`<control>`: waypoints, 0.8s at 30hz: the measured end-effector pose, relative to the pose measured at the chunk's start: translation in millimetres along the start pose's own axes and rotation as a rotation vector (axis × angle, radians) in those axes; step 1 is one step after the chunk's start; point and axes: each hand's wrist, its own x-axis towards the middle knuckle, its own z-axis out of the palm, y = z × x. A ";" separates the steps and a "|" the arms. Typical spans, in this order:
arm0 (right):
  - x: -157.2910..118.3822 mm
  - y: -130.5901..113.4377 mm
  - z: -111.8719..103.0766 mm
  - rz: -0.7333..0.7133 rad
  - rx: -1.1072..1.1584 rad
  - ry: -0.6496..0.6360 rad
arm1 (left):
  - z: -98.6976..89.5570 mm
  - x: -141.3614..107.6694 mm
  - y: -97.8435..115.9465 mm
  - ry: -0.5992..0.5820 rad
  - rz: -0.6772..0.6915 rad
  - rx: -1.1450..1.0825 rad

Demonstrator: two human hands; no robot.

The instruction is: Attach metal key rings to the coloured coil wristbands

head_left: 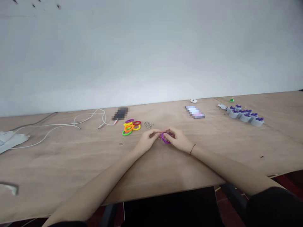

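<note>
A purple spiral coil wristband (pixel 163 138) is pinched in my right hand (pixel 180 140), its lower loop showing below the fingertips. Close against it, my left hand (pixel 148 140) is closed in a pinch at the coil's left side; whatever lies between those fingertips is too small to make out. Just beyond my left hand lies a small group of metal key rings (pixel 149 125). To the left of them is a loose pile of coil wristbands (pixel 128 128) in orange, yellow, green, red and purple.
A dark phone (pixel 120 113) with a white cable (pixel 103 118) lies at the back left. Another phone (pixel 194 112) rests at the back right, near a white earbud case (pixel 193 101). Several white cups with purple tops (pixel 245 117) stand farther right. A white cloth-like item (pixel 11 140) sits far left.
</note>
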 end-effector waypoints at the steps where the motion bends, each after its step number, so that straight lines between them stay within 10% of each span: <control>1: 0.0 -0.1 0.0 -0.005 -0.003 0.002 | 0.0 -0.2 -0.2 0.009 -0.002 -0.002; 24: 0.9 -8.5 2.9 0.089 0.268 0.041 | 5.0 0.3 -5.1 0.089 -0.026 -0.107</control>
